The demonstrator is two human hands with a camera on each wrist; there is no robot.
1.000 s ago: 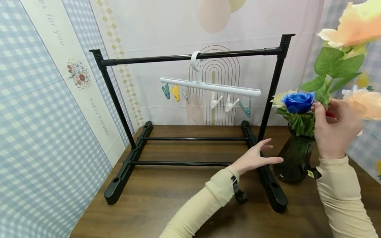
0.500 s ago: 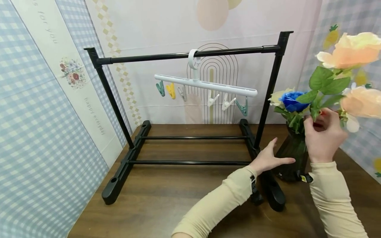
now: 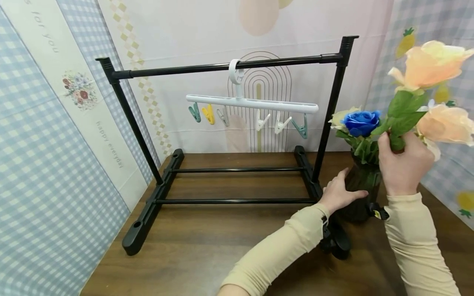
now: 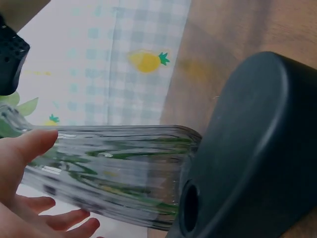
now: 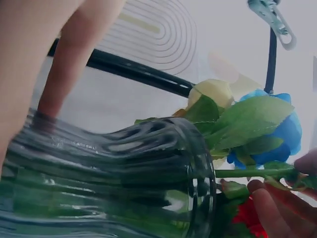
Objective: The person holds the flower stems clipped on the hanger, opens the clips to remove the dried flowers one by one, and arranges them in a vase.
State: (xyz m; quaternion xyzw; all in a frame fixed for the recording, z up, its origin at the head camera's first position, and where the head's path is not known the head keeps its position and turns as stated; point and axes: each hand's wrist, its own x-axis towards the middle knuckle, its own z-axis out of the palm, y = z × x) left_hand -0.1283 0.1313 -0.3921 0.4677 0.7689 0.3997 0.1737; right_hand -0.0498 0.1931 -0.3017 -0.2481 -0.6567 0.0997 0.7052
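Note:
My right hand (image 3: 405, 164) pinches the leafy green stem of a peach rose (image 3: 431, 65) above the dark glass vase (image 3: 361, 201). In the right wrist view, a green stem (image 5: 242, 173) runs from the fingers into the mouth of the vase. Fingers spread, my left hand (image 3: 340, 193) lies beside the vase's left side. Its thumb overlaps the glass in the left wrist view; whether it presses there I cannot tell. A blue rose (image 3: 361, 122), a pale yellow one and another peach rose (image 3: 446, 123) crowd around the vase top. A red bloom (image 5: 251, 218) shows below the stem.
A black rack (image 3: 237, 201) stands left of the vase, its right foot (image 4: 257, 129) close to the left hand. From its top bar hangs a white hanger (image 3: 252, 102) with several clips. Patterned cloth (image 3: 448, 172) backs the table.
My right hand has lowered the peach rose toward the vase and moved left. My left hand has moved right, up to the vase. The head view has shifted slightly.

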